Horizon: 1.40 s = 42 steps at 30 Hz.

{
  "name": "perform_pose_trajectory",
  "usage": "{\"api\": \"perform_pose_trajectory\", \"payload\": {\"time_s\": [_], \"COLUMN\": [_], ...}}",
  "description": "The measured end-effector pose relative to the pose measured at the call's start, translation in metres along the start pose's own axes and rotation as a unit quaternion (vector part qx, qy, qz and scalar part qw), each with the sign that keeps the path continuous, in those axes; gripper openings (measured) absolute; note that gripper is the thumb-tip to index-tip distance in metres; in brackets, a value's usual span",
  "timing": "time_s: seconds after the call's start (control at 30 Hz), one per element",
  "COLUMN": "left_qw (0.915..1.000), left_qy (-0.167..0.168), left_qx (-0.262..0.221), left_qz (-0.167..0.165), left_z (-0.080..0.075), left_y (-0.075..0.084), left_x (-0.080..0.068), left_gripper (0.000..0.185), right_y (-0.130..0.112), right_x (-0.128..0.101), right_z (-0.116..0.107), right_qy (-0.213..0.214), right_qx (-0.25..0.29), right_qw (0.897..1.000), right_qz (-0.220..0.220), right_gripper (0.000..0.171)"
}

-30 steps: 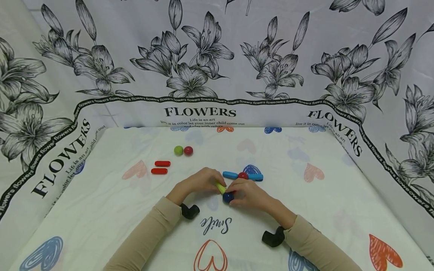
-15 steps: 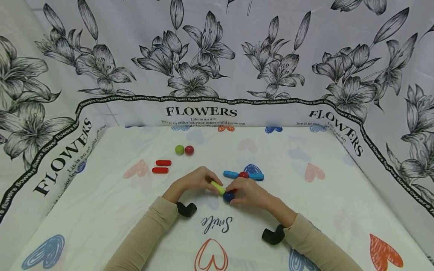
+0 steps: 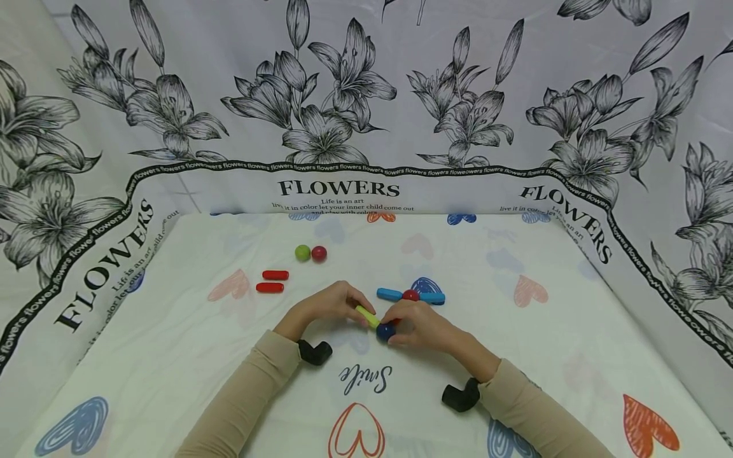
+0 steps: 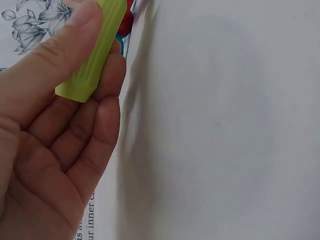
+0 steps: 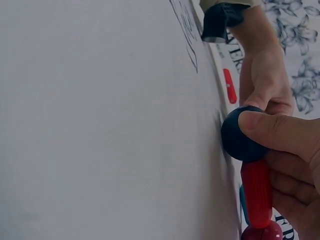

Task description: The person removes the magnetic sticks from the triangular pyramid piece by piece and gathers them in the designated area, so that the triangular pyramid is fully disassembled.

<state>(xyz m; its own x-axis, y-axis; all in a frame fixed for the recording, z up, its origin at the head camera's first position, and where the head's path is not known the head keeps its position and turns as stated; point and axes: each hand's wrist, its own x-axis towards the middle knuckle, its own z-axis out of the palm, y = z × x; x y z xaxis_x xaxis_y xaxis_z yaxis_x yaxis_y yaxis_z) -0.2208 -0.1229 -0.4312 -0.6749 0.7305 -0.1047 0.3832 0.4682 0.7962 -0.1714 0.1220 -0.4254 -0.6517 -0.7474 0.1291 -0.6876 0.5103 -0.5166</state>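
Hands at the middle of the table: left hand (image 3: 332,305) pinches a yellow-green stick (image 3: 368,316) between thumb and fingers; right hand (image 3: 420,326) curls round a dark blue ball (image 3: 385,331) joined to a red stick (image 5: 256,192). Stick tip and ball touch. Blue sticks with red ball (image 3: 410,296) lie just beyond, toward the far edge

Hidden and cut-off parts around the two hands

In the head view the right hand (image 3: 420,326) covers nearly all of the red stick (image 5: 256,192), and the left hand (image 3: 329,305) hides one end of the green stick (image 3: 367,316). The left wrist view cuts off the green stick's far end at the top edge. The right wrist view crops the lower red ball (image 5: 262,233) at the bottom.
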Motion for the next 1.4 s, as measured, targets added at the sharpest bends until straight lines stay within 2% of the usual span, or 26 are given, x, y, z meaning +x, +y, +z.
{"api": "perform_pose_trajectory", "payload": {"time_s": [0.07,0.23,0.33,0.5,0.77,1.03,1.27,1.4], "left_qw": [1.0000,0.9978,0.9964,0.9941,0.9846,0.9781,0.9759,0.9742], "left_qy": [0.004,0.050,0.066,0.089,0.160,0.191,0.199,0.205], "left_qx": [-0.002,-0.018,-0.022,-0.010,0.012,-0.015,-0.012,-0.007], "left_qz": [-0.004,-0.039,-0.047,-0.061,-0.069,-0.081,-0.089,-0.094], "left_z": [-0.003,-0.015,-0.019,-0.018,-0.014,-0.016,-0.020,-0.022], "left_y": [-0.001,-0.003,-0.002,-0.001,-0.004,-0.004,-0.004,-0.006], "left_x": [-0.002,-0.015,-0.020,-0.026,-0.036,-0.051,-0.064,-0.071], "left_gripper": [0.024,0.022,0.023,0.025,0.027,0.028,0.031,0.030], "right_y": [0.000,0.000,-0.001,-0.005,-0.013,-0.012,-0.006,-0.003], "right_x": [0.000,0.002,0.003,0.008,0.015,0.016,0.016,0.016], "right_z": [0.000,0.000,0.003,0.008,0.013,0.006,-0.002,-0.004], "right_qy": [-0.002,-0.006,0.002,0.025,0.054,0.026,0.007,0.015], "right_qx": [0.000,-0.006,-0.010,-0.012,-0.047,-0.033,-0.042,-0.063], "right_qw": [1.000,1.000,1.000,0.999,0.997,0.998,0.999,0.998], "right_qz": [-0.002,0.001,0.007,0.015,0.040,0.056,0.022,0.011], "right_gripper": [0.032,0.031,0.032,0.033,0.034,0.036,0.030,0.023]}}
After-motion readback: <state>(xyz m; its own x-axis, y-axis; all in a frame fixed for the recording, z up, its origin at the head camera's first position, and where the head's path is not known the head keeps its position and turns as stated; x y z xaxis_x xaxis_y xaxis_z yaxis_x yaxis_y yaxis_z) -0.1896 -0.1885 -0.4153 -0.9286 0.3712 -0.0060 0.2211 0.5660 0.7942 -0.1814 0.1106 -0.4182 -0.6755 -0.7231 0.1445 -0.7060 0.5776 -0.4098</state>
